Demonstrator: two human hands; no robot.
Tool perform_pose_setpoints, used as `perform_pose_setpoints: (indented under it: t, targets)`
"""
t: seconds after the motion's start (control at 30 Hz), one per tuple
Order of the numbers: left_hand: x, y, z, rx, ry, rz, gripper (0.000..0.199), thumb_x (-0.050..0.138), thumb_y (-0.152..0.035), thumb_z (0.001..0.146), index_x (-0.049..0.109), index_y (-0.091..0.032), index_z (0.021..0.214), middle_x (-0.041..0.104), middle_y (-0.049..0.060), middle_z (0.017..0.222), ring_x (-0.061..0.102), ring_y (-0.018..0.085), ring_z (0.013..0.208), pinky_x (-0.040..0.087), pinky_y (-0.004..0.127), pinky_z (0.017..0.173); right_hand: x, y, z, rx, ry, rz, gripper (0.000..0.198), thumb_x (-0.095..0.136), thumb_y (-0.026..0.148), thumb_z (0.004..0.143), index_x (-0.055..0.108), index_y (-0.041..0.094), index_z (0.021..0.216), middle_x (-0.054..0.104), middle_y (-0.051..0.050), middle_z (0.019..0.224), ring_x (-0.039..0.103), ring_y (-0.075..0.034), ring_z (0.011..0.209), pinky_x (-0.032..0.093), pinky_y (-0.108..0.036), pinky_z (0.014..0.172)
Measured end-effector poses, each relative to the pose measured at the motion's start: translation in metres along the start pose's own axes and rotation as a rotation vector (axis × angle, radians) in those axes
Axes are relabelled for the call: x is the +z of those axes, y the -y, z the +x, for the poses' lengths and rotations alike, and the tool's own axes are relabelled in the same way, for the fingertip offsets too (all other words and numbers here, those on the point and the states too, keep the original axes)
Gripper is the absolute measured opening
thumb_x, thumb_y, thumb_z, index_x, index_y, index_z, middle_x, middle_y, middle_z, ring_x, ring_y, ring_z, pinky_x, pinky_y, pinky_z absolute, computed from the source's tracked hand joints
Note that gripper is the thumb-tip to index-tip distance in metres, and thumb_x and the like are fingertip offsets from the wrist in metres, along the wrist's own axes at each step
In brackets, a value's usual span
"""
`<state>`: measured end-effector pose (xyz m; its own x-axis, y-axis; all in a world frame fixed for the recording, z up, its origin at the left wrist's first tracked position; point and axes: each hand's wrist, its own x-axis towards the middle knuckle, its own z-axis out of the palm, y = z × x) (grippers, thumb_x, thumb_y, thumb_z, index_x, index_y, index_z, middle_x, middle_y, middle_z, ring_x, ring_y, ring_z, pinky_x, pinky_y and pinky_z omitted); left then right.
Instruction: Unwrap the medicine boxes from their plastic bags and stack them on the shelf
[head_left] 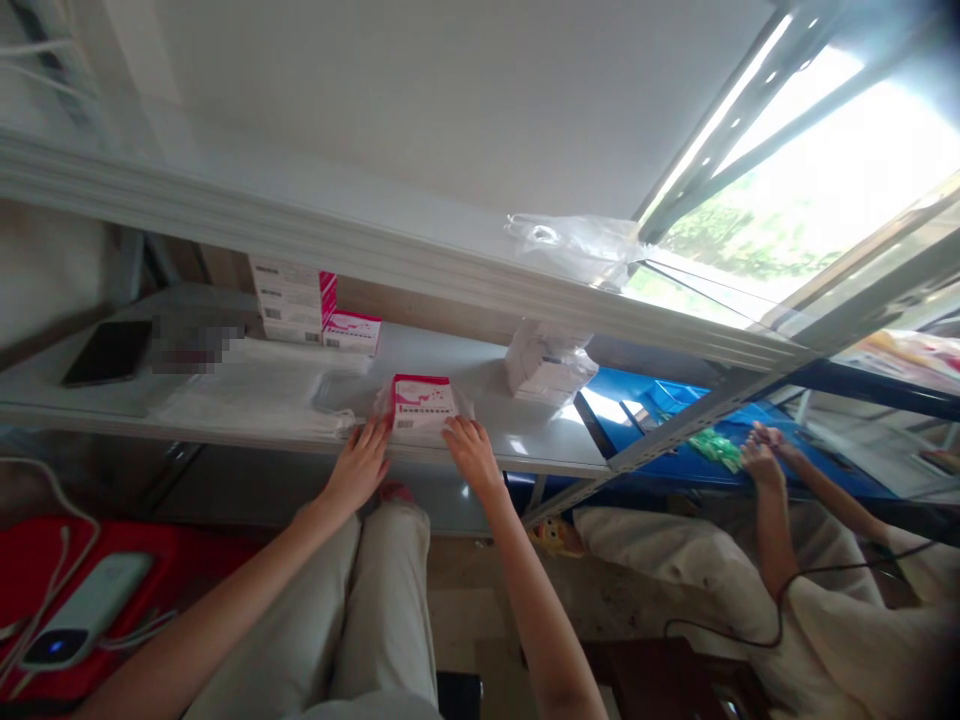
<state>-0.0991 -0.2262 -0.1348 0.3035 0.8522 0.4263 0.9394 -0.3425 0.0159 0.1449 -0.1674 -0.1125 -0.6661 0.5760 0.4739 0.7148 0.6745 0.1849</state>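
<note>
A small pink-and-white box [423,404] with a barcode lies near the front edge of the shelf, inside a clear plastic bag [463,401] that spreads out on either side. My left hand [365,462] is at the bag's left front corner, fingers closed on the film. On the right, my right hand [472,456] has its fingers bent over the bag's other front corner. Left of the box, a pile of flat clear bags [255,392] lies beside my left hand.
Stacked white-and-pink boxes [291,300] stand at the back; wrapped white boxes [549,362] sit to the right. A dark phone [109,352] lies far left. An upper shelf edge [390,262] crosses overhead. At right, another person's hands [763,452] work near green packets [716,449].
</note>
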Motion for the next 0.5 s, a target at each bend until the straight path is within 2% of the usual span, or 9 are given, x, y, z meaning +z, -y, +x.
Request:
perform_pose_setpoints:
  t: [0.13, 0.27, 0.37, 0.5]
  targets:
    - [0.001, -0.002, 0.003, -0.025, 0.002, -0.028, 0.050, 0.038, -0.030, 0.091, 0.046, -0.004, 0.132, 0.045, 0.019, 0.139, 0.032, 0.032, 0.134, 0.031, 0.048, 0.107, 0.007, 0.008, -0.012, 0.048, -0.040, 0.089, 0.023, 0.046, 0.010, 0.090, 0.061, 0.018, 0.106, 0.060, -0.009, 0.119, 0.044, -0.021, 0.123, 0.034, -0.040, 0.106]
    - [-0.004, -0.001, 0.011, -0.058, -0.013, -0.056, 0.051, 0.032, -0.043, 0.093, 0.051, -0.010, 0.127, 0.051, 0.018, 0.134, 0.042, 0.033, 0.126, 0.037, 0.049, 0.100, 0.002, 0.013, -0.009, 0.249, -0.022, 0.159, 0.023, 0.044, 0.011, 0.089, 0.060, 0.020, 0.104, 0.064, -0.008, 0.107, 0.052, -0.021, 0.112, 0.028, -0.046, 0.108]
    - [-0.009, 0.003, 0.017, -0.071, -0.019, -0.087, 0.050, 0.030, -0.045, 0.094, 0.053, -0.012, 0.123, 0.055, 0.017, 0.128, 0.048, 0.032, 0.118, 0.040, 0.048, 0.095, 0.001, 0.009, -0.003, 0.414, 0.004, 0.277, 0.020, 0.043, 0.016, 0.090, 0.059, 0.020, 0.102, 0.064, -0.007, 0.101, 0.056, -0.022, 0.100, 0.038, -0.042, 0.097]
    - [-0.009, 0.007, 0.025, -0.106, -0.041, -0.142, 0.053, 0.027, -0.050, 0.093, 0.052, -0.013, 0.122, 0.059, 0.017, 0.119, 0.053, 0.030, 0.111, 0.041, 0.045, 0.093, 0.008, 0.002, 0.000, 0.527, -0.031, 0.455, 0.019, 0.042, 0.019, 0.090, 0.059, 0.020, 0.097, 0.064, -0.007, 0.098, 0.057, -0.022, 0.096, 0.044, -0.037, 0.086]
